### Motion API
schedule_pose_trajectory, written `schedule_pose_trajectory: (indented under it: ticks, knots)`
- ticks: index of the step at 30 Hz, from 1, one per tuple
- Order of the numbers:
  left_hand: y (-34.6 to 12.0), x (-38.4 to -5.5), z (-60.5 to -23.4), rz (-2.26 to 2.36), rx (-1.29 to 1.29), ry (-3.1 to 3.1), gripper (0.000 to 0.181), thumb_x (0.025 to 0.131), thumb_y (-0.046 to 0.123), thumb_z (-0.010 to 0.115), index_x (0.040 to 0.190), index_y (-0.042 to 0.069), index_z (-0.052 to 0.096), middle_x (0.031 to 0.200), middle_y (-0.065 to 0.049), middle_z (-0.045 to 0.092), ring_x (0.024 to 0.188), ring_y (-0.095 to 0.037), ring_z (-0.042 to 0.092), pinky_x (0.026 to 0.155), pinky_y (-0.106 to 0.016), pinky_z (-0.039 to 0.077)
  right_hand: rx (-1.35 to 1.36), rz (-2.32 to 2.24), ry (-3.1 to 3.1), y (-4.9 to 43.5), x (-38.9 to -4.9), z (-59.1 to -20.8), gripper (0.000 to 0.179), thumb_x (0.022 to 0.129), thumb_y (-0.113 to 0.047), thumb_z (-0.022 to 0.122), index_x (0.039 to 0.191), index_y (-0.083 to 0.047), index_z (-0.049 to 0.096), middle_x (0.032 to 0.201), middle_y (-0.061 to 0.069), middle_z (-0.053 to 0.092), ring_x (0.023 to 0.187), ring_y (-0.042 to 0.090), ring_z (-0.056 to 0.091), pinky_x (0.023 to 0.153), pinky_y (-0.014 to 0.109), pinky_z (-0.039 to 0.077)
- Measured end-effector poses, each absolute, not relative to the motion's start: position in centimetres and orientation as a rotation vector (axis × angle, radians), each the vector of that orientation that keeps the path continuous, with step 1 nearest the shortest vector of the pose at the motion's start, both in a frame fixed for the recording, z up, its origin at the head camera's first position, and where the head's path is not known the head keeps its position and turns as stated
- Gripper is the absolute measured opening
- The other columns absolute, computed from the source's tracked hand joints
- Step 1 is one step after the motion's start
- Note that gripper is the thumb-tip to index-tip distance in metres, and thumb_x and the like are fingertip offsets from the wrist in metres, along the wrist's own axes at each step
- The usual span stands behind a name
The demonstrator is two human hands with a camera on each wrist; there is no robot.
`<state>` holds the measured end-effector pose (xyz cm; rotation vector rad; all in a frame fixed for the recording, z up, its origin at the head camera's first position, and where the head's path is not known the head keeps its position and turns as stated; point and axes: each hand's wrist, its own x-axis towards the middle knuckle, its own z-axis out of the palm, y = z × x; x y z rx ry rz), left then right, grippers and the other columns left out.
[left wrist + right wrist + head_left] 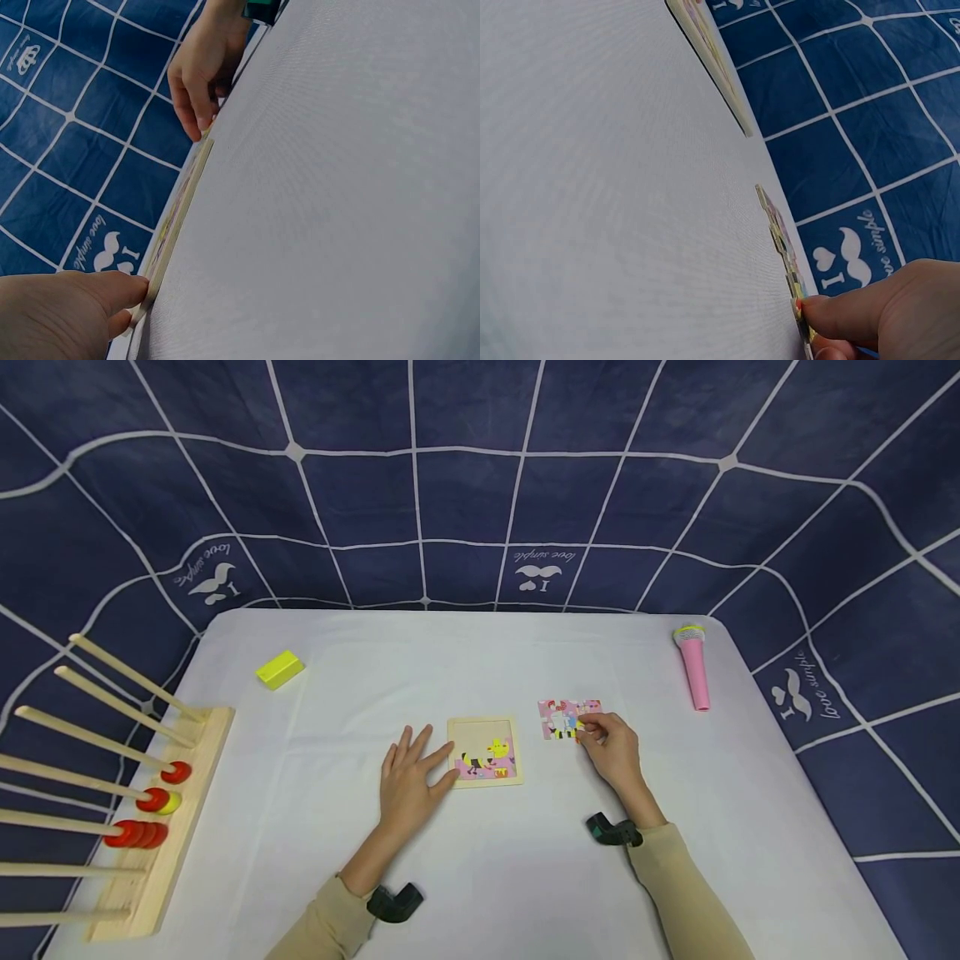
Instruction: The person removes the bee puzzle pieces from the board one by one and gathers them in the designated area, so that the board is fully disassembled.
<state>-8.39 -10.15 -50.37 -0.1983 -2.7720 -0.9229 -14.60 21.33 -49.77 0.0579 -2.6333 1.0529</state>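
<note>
A wooden puzzle tray (482, 722) lies in the middle of the table, its lower part filled with printed pink and yellow pieces and its upper part bare. My left hand (411, 783) is spread at the tray's left side, fingertips touching the frame; in the left wrist view the thumb (124, 289) rests at its edge. To the right lies a group of pink puzzle pieces (558, 720) with a printed figure. My right hand (617, 756) pinches a puzzle piece at the group's right side between thumb (847, 311) and fingers, which partly hide it.
A wooden bead rack (191, 793) with upright rods and red and yellow beads stands at the left edge. A yellow block (281, 670) lies at the back left. A pink toy microphone (695, 670) lies at the back right. Dark blue gridded cloth (480, 502) surrounds the white table.
</note>
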Motion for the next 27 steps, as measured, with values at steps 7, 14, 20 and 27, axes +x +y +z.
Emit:
schedule_pose_trajectory:
  ticks: [7, 14, 20, 27]
  knots:
    - [-10.13, -8.26, -50.35, -0.929, -0.199, -2.767, 0.044, 0.081, 0.032, 0.078, 0.121, 0.014, 0.071, 0.147, -0.017, 0.048, 0.145, -0.042, 0.029, 0.113, -0.060, 0.021, 0.068, 1.080, -2.630, 21.34, -14.55, -49.75, 0.017, 0.078, 0.002, 0.076, 0.095, 0.001, 0.074, 0.079, 0.011, 0.065, 0.068, 0.019, 0.055, 0.057, 0.017, 0.034]
    - [-10.11, -8.27, -50.40, -0.926, -0.200, -2.760, 0.045, 0.081, 0.031, 0.078, 0.121, 0.014, 0.071, 0.148, -0.017, 0.048, 0.145, -0.041, 0.029, 0.114, -0.060, 0.021, 0.067, 1.084, -2.648, 21.35, -14.52, -49.56, 0.019, 0.078, 0.003, 0.076, 0.097, 0.002, 0.074, 0.080, 0.013, 0.065, 0.069, 0.021, 0.055, 0.058, 0.015, 0.032]
    - [-10.07, -8.37, -50.47, -0.933, -0.203, -2.762, 0.044, 0.081, 0.031, 0.078, 0.122, 0.014, 0.070, 0.148, -0.017, 0.048, 0.146, -0.041, 0.028, 0.114, -0.060, 0.020, 0.046, 1.082, -2.666, 21.41, -14.53, -49.42, 0.020, 0.078, 0.003, 0.075, 0.098, 0.001, 0.074, 0.079, 0.012, 0.064, 0.069, 0.020, 0.055, 0.060, 0.018, 0.035]
    - [-10.14, -8.42, -50.59, -0.923, -0.202, -2.745, 0.044, 0.080, 0.031, 0.079, 0.120, 0.014, 0.071, 0.146, -0.018, 0.049, 0.144, -0.042, 0.030, 0.113, -0.060, 0.021, 0.061, 1.086, -2.654, 21.27, -14.54, -49.50, 0.020, 0.078, 0.003, 0.075, 0.098, 0.002, 0.074, 0.077, 0.012, 0.063, 0.068, 0.019, 0.054, 0.061, 0.019, 0.038]
